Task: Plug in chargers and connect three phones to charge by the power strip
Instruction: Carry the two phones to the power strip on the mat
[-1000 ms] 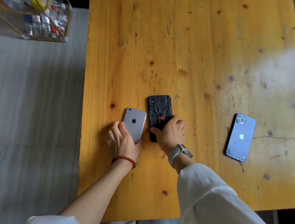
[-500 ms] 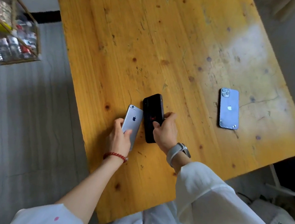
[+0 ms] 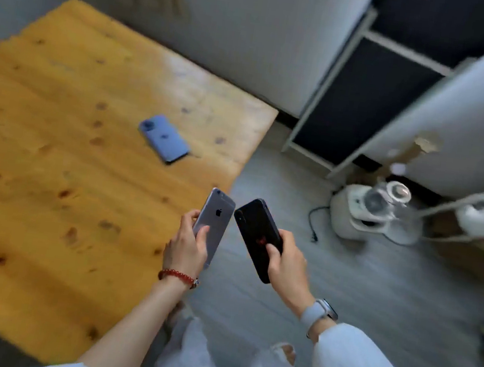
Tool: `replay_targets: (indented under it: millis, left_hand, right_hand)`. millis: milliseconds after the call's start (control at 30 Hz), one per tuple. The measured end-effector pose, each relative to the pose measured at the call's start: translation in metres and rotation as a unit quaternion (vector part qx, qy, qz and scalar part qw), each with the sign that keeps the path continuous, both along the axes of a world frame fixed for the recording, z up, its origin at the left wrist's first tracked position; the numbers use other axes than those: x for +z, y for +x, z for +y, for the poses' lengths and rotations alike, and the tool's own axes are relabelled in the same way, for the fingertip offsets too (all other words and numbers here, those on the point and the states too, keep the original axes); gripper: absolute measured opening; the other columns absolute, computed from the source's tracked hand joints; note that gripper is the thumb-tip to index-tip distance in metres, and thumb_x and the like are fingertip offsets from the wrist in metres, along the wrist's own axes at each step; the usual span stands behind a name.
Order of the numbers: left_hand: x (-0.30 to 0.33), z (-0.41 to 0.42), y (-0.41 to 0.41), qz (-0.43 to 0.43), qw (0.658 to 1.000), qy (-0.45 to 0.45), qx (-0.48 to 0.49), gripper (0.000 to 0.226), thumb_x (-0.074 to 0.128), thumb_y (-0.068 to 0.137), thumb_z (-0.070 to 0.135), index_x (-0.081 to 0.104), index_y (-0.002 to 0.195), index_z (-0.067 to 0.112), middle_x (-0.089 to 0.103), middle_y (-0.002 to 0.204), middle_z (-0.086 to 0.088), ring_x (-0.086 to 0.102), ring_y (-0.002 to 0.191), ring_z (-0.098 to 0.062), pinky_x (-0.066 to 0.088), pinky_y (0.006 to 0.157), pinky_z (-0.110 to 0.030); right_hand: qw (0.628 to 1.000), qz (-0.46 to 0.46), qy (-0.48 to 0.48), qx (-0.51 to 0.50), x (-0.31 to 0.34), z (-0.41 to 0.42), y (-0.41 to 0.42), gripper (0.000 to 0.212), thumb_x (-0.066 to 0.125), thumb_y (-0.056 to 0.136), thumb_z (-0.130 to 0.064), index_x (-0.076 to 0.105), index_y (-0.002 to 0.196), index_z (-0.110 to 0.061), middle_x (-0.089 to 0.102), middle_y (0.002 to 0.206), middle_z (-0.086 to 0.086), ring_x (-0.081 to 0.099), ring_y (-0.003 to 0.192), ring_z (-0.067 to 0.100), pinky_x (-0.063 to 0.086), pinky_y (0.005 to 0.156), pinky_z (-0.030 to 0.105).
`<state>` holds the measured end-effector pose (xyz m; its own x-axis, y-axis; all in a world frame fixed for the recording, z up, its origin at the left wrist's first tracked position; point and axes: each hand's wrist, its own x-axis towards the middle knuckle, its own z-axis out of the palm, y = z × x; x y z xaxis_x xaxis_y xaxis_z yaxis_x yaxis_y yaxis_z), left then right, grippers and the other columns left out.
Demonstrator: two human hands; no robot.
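My left hand [image 3: 186, 248] grips a silver phone [image 3: 215, 220], back side up, held in the air at the right edge of the wooden table [image 3: 51, 156]. Beside it my right hand [image 3: 286, 266] holds a black phone [image 3: 257, 232] with a red mark on its case, over the grey floor. The two phones nearly touch at their top corners. A blue phone [image 3: 163, 138] lies back up on the table, further away. No charger or power strip is visible. The picture is blurred by motion.
On the floor to the right stand a white appliance [image 3: 358, 212] with a loose black cord [image 3: 314, 221], and a white shelf frame [image 3: 367, 101] against the wall. My white trouser legs fill the bottom of the view.
Both hands have lifted the silver and black phones off the table and carried them to the right past its edge. My view has swung right toward the floor and wall.
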<state>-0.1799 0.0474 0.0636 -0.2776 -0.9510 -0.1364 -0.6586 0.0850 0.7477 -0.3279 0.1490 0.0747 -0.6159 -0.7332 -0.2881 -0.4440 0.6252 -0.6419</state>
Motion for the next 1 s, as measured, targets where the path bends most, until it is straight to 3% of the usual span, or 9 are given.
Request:
replay_targets:
  millis: [133, 333, 433, 633, 1000]
  left_hand:
    - [0.013, 0.080, -0.115, 0.015, 0.991, -0.003, -0.133, 0.026, 0.050, 0.089, 0.014, 0.047, 0.113, 0.007, 0.065, 0.104, -0.021, 0.061, 0.089, -0.043, 0.047, 0.070, -0.046]
    - [0.012, 0.226, -0.262, 0.033, 0.951, -0.016, -0.309, 0.024, 0.047, 0.090, 0.015, 0.045, 0.112, 0.006, 0.065, 0.099, -0.018, 0.061, 0.082, -0.042, 0.041, 0.061, -0.038]
    - [0.009, 0.303, -0.328, 0.040, 0.910, -0.009, -0.412, 0.022, 0.048, 0.090, 0.017, 0.045, 0.111, 0.009, 0.066, 0.096, -0.017, 0.061, 0.081, -0.040, 0.044, 0.062, -0.040]
    - [0.001, 0.441, -0.442, 0.024, 0.817, -0.015, -0.576, 0.024, 0.050, 0.088, 0.018, 0.045, 0.111, 0.010, 0.068, 0.093, -0.019, 0.061, 0.083, -0.042, 0.034, 0.060, -0.032]
    - [-0.014, 0.682, -0.667, 0.027, 0.659, -0.005, -0.752, 0.024, 0.050, 0.088, 0.015, 0.045, 0.111, 0.007, 0.067, 0.094, -0.022, 0.061, 0.076, -0.044, 0.038, 0.056, -0.033]
  right_hand:
    - [0.987, 0.016, -0.018, -0.156, 0.008, 0.121, -0.082, 0.023, 0.047, 0.091, -0.017, 0.048, 0.114, -0.012, 0.067, 0.100, 0.019, 0.058, 0.093, 0.041, 0.038, 0.067, 0.038]
    - [0.940, 0.027, -0.005, -0.339, 0.009, 0.300, -0.176, 0.026, 0.046, 0.091, -0.016, 0.047, 0.116, -0.008, 0.063, 0.109, 0.021, 0.056, 0.097, 0.042, 0.040, 0.072, 0.041]
    - [0.898, 0.025, -0.005, -0.440, 0.008, 0.386, -0.207, 0.027, 0.046, 0.091, -0.016, 0.047, 0.118, -0.008, 0.062, 0.113, 0.020, 0.056, 0.100, 0.040, 0.040, 0.074, 0.039]
    - [0.793, 0.021, -0.014, -0.609, 0.001, 0.519, -0.245, 0.027, 0.047, 0.092, -0.014, 0.047, 0.117, -0.006, 0.063, 0.111, 0.019, 0.057, 0.098, 0.038, 0.042, 0.073, 0.037]
    - [0.646, -0.006, 0.010, -0.763, -0.008, 0.721, -0.397, 0.022, 0.044, 0.092, -0.016, 0.047, 0.112, -0.007, 0.065, 0.102, 0.016, 0.057, 0.089, 0.036, 0.039, 0.067, 0.034]
